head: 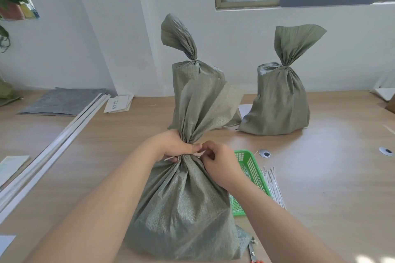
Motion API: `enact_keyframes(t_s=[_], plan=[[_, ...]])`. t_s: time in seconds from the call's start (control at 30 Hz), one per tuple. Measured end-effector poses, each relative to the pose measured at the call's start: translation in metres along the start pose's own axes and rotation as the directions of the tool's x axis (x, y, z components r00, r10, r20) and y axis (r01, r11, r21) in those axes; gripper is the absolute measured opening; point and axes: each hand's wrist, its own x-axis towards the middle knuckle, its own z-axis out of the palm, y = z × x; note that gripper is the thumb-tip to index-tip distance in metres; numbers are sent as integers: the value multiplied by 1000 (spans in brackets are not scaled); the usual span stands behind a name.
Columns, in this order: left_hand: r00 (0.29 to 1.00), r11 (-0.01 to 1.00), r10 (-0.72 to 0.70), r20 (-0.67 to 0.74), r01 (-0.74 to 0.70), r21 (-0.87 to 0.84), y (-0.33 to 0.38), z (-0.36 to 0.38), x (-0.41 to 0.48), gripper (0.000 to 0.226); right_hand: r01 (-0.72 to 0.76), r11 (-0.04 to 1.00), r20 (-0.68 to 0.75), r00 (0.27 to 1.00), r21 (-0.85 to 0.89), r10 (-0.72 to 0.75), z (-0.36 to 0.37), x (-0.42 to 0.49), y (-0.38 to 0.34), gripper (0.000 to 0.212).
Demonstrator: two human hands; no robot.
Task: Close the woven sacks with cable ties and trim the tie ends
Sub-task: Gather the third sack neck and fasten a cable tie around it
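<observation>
A grey-green woven sack [181,205] stands in front of me on the wooden table, its mouth gathered into a neck. My left hand [174,145] is clenched around that neck. A white cable tie [170,158] runs around the neck, one end sticking out to the left under my left hand. My right hand [215,161] pinches the tie at the right side of the neck. Two more sacks stand behind, one [188,83] at centre and one [277,100] to the right, both tied at the neck.
A green plastic basket [249,168] sits right of the near sack, with a bundle of white cable ties [274,186] beside it. Scissors [253,252] lie at the sack's front right. White strips [51,151] and grey sheets [62,101] lie to the left.
</observation>
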Motion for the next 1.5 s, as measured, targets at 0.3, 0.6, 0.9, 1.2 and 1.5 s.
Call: enact_keyframes(t_s=[0.3, 0.6, 0.9, 1.2, 1.5], plan=[[981, 977, -81, -178, 42, -211, -14, 17, -1, 25, -40, 976, 24, 999, 214, 36, -2, -7, -8, 19], [977, 952, -186, -103, 153, -267, -3, 18, 0, 20, 212, 976, 26, 977, 50, -213, 5, -11, -11, 27], [979, 918, -194, -59, 161, -361, -4, 24, -5, 26, 380, 894, 12, 921, -239, -389, 19, -4, -17, 25], [987, 859, -6, -160, -77, -506, -26, 33, -8, 13, 402, 915, 37, 914, 34, -404, 7, 3, 0, 32], [969, 649, 223, -108, -230, -725, -44, 43, -15, 31, 102, 980, 159, 979, 171, -130, -9, 8, 12, 40]])
